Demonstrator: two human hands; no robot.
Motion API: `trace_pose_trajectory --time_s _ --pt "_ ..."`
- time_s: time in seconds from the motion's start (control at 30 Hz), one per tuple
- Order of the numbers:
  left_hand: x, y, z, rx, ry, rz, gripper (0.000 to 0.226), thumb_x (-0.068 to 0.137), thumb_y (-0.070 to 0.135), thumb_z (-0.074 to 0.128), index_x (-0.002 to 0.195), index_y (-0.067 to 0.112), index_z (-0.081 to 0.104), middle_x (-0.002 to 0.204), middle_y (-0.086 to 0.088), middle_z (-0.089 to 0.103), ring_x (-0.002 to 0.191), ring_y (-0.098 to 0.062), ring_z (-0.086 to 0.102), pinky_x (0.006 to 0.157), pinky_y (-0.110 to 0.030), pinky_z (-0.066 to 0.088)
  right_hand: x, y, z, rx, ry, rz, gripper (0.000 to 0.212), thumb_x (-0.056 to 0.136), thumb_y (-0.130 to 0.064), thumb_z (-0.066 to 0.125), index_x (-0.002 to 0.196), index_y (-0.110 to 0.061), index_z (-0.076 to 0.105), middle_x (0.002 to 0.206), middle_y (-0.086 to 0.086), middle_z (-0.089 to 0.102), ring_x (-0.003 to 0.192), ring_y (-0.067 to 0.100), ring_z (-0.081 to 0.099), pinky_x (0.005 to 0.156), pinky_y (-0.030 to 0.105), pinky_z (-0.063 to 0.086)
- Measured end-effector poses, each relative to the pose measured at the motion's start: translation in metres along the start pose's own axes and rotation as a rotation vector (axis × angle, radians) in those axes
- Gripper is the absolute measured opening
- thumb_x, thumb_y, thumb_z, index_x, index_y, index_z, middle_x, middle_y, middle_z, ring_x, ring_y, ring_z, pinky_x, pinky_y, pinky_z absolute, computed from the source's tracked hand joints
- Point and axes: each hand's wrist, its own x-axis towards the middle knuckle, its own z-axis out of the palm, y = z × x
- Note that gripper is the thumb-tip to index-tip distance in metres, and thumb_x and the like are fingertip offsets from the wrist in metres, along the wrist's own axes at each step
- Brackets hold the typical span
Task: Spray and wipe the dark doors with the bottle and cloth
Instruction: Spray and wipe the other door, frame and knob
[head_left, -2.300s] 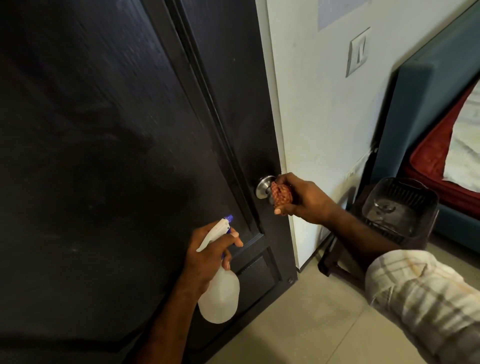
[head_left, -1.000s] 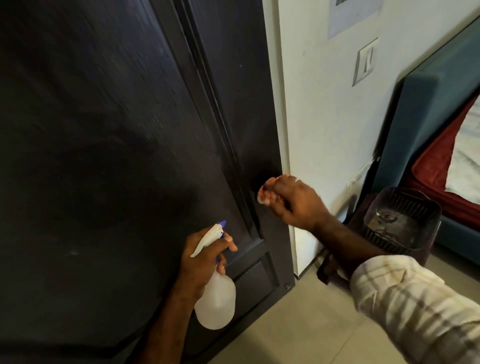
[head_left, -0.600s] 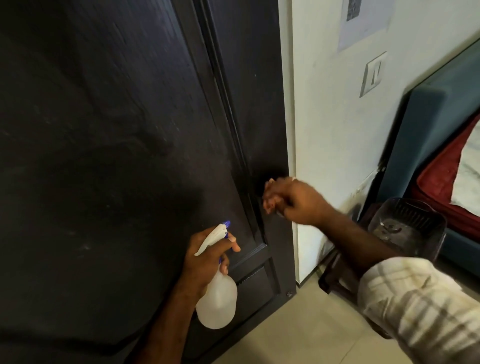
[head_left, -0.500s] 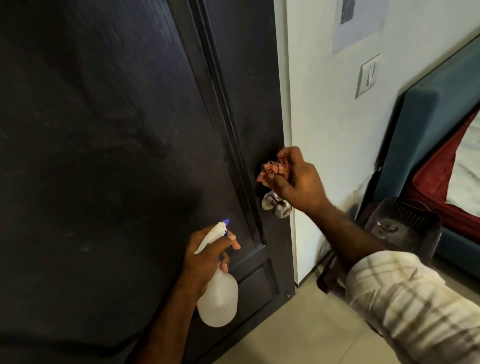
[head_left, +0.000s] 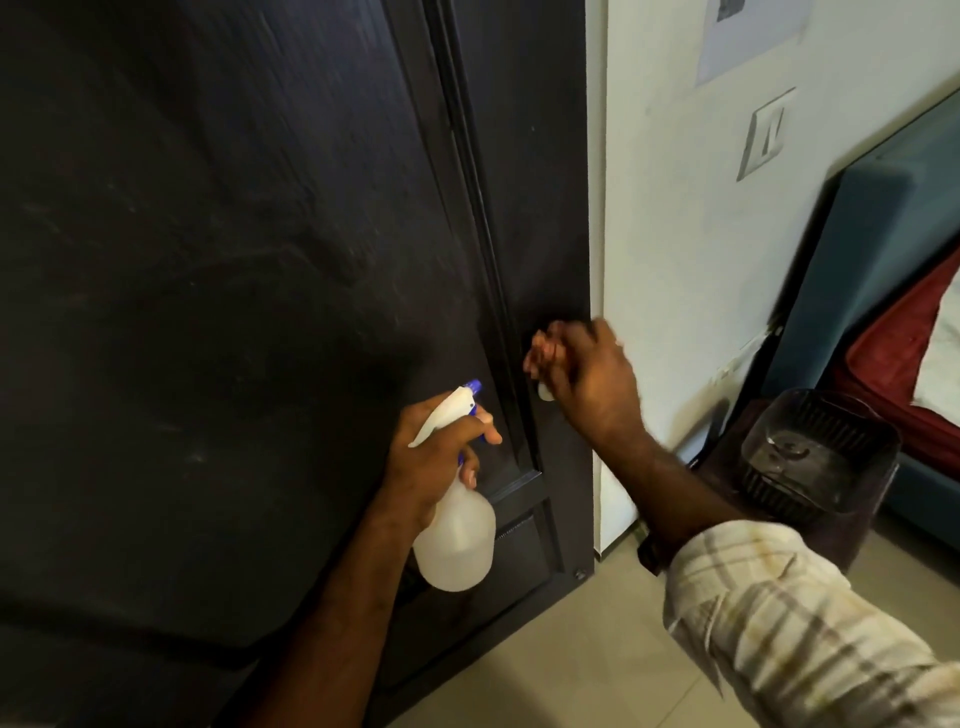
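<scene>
Head: left hand (head_left: 431, 457) grips translucent spray bottle (head_left: 457, 540), contents unclear.

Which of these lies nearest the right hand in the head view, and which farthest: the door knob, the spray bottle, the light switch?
From the right hand:
1. Door knob, just under its fingers at the door's edge.
2. Spray bottle, lower left, held in the left hand.
3. Light switch, high on the white wall, upper right.

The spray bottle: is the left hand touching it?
Touching. The head view shows the left hand gripping the spray bottle at its neck, fingers curled round it below the white head.
</scene>
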Motion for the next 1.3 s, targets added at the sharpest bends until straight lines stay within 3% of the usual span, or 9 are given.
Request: trace_pose_trajectory --time_s 0.17,0.33,0.43,0.67,0.87,0.97,1.13,1.2,1.3 --pt "0.001 0.005 -0.006 -0.038 0.017 -0.033 0.010 0.098 0.012 0.068 0.100 0.002 0.072 0.084 -0.008 0.078 0.048 -0.017 0.056 0.047 -0.029 0.053 0.012 -0.022 -0.019 0.189 -0.198 -0.140 0.042 0.086 -0.028 0.083 0.123 -0.010 0.075 0.121 0.004 0.054 0.108 0.022 0.062 0.094 0.024 0.055" --pt "0.006 0.030 -0.008 -0.049 -0.016 -0.037 0.016 0.101 0.013 0.064 0.099 0.000 0.073 0.064 0.002 0.071 0.046 -0.013 0.056 0.049 -0.028 0.054 0.106 -0.111 -0.093 0.514 0.534 -0.234 0.032 0.088 -0.009 0.081 0.116 -0.003 0.066 0.108 0.003 0.070 0.098 0.015 0.070 0.085 0.031 0.059" --pt "0.005 0.041 -0.011 -0.072 -0.003 0.008 0.017 0.101 0.011 0.062 0.102 -0.004 0.071 0.063 0.003 0.070 0.045 -0.014 0.055 0.049 -0.028 0.053 0.153 -0.130 -0.107 0.317 0.676 -0.335 0.026 0.092 -0.014 0.076 0.116 -0.003 0.072 0.110 0.009 0.072 0.103 0.021 0.066 0.086 0.023 0.054" --pt "-0.003 0.031 -0.017 -0.145 -0.009 -0.007 0.019 0.100 0.012 0.064 0.098 -0.005 0.071 0.070 -0.005 0.072 0.045 -0.017 0.054 0.053 -0.031 0.053 0.057 -0.010 -0.029 0.119 0.178 -0.063 0.041 0.095 -0.034 0.072 0.134 -0.023 0.074 0.107 0.003 0.064 0.102 0.025 0.062 0.083 0.028 0.043" --pt "-0.005 0.026 -0.009 -0.121 -0.054 -0.039 0.032 0.079 0.034 0.067 0.090 0.005 0.075 0.071 -0.010 0.071 0.046 -0.018 0.055 0.053 -0.031 0.054 0.024 0.017 0.003 -0.011 -0.254 0.166 0.046 0.092 -0.034 0.080 0.134 -0.020 0.070 0.122 0.005 0.066 0.110 0.028 0.068 0.097 0.042 0.061" --pt "-0.005 0.025 -0.010 -0.112 -0.066 -0.050 0.032 0.078 0.035 0.067 0.089 0.006 0.075 0.069 -0.011 0.069 0.047 -0.018 0.055 0.053 -0.031 0.054 0.020 0.017 0.006 0.082 -0.270 0.215 0.037 0.097 -0.030 0.075 0.132 -0.019 0.068 0.121 0.004 0.071 0.107 0.023 0.069 0.097 0.041 0.060" --pt "-0.005 0.019 -0.018 -0.073 -0.062 -0.048 0.015 0.100 0.016 0.066 0.093 0.004 0.073 0.068 -0.004 0.071 0.046 -0.016 0.056 0.050 -0.030 0.055 0.038 0.019 0.008 0.410 -0.113 0.953 0.041 0.106 -0.042 0.056 0.126 -0.008 0.066 0.121 0.014 0.072 0.105 0.035 0.067 0.098 0.045 0.056" --pt "-0.005 0.019 -0.020 -0.043 -0.059 -0.045 0.017 0.102 0.013 0.062 0.093 0.003 0.073 0.066 -0.002 0.070 0.045 -0.014 0.056 0.049 -0.029 0.055 0.028 0.009 0.024 0.229 -0.070 0.815 0.039 0.105 -0.041 0.055 0.131 -0.012 0.058 0.125 0.018 0.067 0.109 0.043 0.067 0.095 0.046 0.055" --pt "-0.002 0.017 -0.022 -0.025 -0.071 -0.057 0.016 0.098 0.018 0.067 0.093 0.004 0.073 0.065 -0.001 0.070 0.045 -0.015 0.056 0.051 -0.029 0.055 -0.008 -0.004 0.038 -0.070 -0.047 0.209 0.042 0.103 -0.043 0.060 0.138 -0.021 0.054 0.132 0.016 0.055 0.108 0.039 0.063 0.087 0.040 0.052"
